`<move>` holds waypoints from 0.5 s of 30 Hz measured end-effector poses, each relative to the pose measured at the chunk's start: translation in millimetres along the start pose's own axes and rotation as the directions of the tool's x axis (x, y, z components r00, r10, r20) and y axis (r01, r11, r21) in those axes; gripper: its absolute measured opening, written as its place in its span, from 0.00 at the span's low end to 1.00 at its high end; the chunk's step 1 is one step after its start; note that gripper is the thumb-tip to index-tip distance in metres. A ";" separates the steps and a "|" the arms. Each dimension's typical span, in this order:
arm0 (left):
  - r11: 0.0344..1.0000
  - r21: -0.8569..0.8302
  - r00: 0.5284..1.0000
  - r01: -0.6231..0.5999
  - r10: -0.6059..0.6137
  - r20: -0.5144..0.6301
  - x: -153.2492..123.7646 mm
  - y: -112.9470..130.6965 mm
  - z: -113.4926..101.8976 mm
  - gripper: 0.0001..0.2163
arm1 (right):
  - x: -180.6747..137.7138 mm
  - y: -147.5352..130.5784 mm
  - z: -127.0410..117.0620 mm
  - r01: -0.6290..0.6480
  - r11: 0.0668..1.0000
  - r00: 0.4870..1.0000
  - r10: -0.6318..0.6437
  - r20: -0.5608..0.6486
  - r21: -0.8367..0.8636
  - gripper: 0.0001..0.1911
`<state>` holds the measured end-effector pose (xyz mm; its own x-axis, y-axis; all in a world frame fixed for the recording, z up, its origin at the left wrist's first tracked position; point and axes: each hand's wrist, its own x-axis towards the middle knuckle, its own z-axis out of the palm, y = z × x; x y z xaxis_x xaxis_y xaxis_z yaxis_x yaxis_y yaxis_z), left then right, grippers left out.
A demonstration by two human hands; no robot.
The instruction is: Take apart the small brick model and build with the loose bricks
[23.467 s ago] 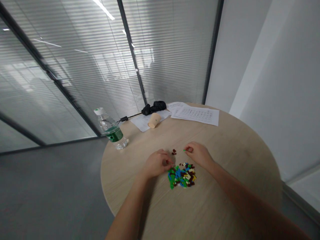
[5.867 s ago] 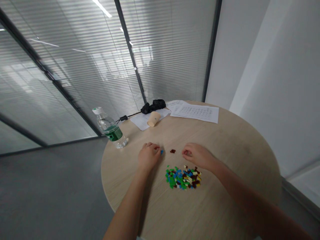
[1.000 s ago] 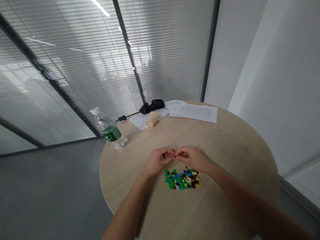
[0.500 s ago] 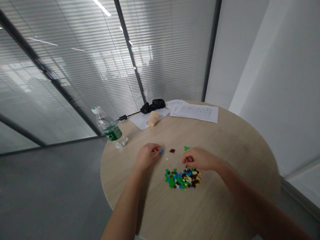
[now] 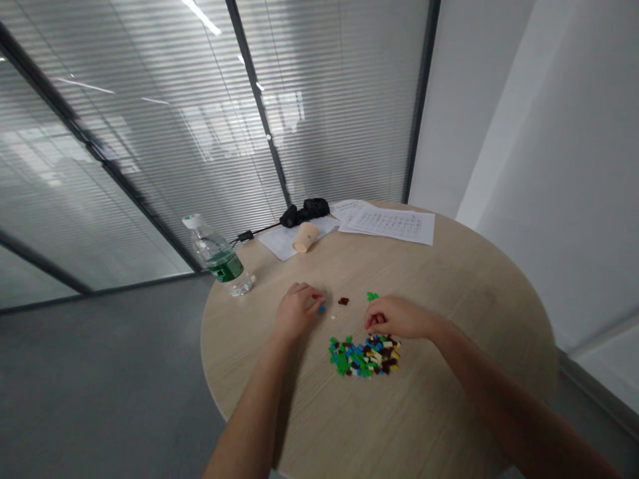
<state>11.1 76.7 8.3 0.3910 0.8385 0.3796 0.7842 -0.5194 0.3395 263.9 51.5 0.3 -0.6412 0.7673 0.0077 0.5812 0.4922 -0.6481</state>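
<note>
A heap of small bricks (image 5: 364,354) in green, blue, brown and yellow lies on the round wooden table (image 5: 464,293). My left hand (image 5: 295,311) rests on the table left of the heap, fingers curled over a small blue piece (image 5: 322,307). My right hand (image 5: 397,318) sits at the heap's far edge, fingers curled down onto the bricks; what it holds is hidden. Between the hands lie a brown piece (image 5: 343,301) and a green piece (image 5: 372,296).
A water bottle (image 5: 218,256) with a green label stands near the table's left edge. At the far side lie a tipped paper cup (image 5: 305,237), printed sheets (image 5: 394,225) and a black bundle with a cable (image 5: 305,211). Glass partitions stand behind.
A second ago both hands met pinched together above the heap. They have parted: the left went left to the blue piece, the right dropped to the heap. A green piece now lies on the table.
</note>
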 end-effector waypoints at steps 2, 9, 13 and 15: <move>0.999 -0.045 1.000 -0.011 0.011 -0.022 0.6 5.9 2.6 0.07 | -0.2 -0.4 -0.1 -0.007 1.000 1.000 0.007 0.013 0.012 0.07; 0.970 -0.211 0.993 -0.119 0.119 -0.013 0.5 29.9 13.8 0.05 | 0.9 -2.0 0.8 0.014 1.000 1.000 -0.014 -0.018 -0.028 0.06; 0.934 -0.289 0.970 -0.210 0.235 0.055 -0.9 37.8 16.7 0.05 | 1.9 -6.6 -0.6 -0.006 0.998 0.988 0.016 -0.152 0.065 0.06; 0.921 -0.307 0.963 -0.239 0.265 0.045 -1.4 40.1 18.4 0.06 | 3.6 -9.3 0.2 -0.022 0.986 0.978 0.055 -0.201 0.163 0.07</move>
<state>50.8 57.7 5.4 0.6058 0.6776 0.4169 0.4810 -0.7293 0.4866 256.1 49.6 6.2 -0.4948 0.8599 0.1251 0.5057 0.4021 -0.7633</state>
